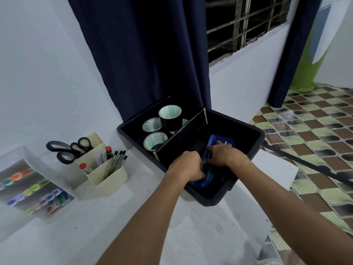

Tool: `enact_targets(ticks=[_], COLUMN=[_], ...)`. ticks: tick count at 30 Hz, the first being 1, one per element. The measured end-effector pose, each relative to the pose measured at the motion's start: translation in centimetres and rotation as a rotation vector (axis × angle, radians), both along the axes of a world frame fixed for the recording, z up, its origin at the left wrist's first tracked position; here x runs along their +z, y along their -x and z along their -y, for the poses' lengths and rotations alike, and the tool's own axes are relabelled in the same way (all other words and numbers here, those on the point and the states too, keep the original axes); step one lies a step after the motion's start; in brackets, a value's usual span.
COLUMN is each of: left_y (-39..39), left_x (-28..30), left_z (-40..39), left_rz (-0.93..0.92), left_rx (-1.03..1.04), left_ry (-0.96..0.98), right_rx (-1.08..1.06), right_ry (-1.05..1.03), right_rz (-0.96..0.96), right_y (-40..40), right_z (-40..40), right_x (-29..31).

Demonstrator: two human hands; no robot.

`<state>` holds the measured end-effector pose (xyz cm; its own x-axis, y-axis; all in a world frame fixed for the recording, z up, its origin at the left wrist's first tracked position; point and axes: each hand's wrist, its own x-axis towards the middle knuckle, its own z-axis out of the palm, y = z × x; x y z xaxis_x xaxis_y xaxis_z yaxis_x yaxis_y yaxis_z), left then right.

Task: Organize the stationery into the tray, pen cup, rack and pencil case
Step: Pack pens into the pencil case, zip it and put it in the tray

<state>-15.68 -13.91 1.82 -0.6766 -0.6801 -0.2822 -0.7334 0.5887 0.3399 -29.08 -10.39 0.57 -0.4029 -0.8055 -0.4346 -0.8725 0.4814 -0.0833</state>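
The blue pencil case [214, 150] lies in the right compartment of the black tray [256, 131] (tape rolls [155, 131] far-left), and I see left hand [188, 165] and right hand [225, 156] both gripping it.

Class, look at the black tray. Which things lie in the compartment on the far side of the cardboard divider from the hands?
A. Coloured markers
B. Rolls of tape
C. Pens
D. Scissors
B: rolls of tape fill that part of the tray beyond the divider; both hands work on the near side.
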Motion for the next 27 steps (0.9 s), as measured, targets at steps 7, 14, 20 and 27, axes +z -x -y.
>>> enact_targets(ticks=[7, 14, 20, 27], left_y=[-0.4, -7.2, -18.9, -31.4], left_x=[0.6, 6.5, 9.5, 6.5], left_z=[0.2, 3.0, 3.8, 2.5], left_rz=[0.0, -0.332, -0.522, -0.627], left_rx=[-0.044, 0.293, 0.69, 1.137], left_ry=[0.094, 0.31, 0.493, 0.561], right_rx=[-0.022, 0.185, 0.465, 0.481], right_ry=[0.201, 0.708, 0.793, 0.666], right_rz=[0.095, 0.208, 0.452, 0.475], right_y=[0.0, -4.7, -17.4, -27.3], right_z=[-0.2, 0.9, 4.7, 9.1], right_x=[0.2, 5.7, 10.9, 9.1])
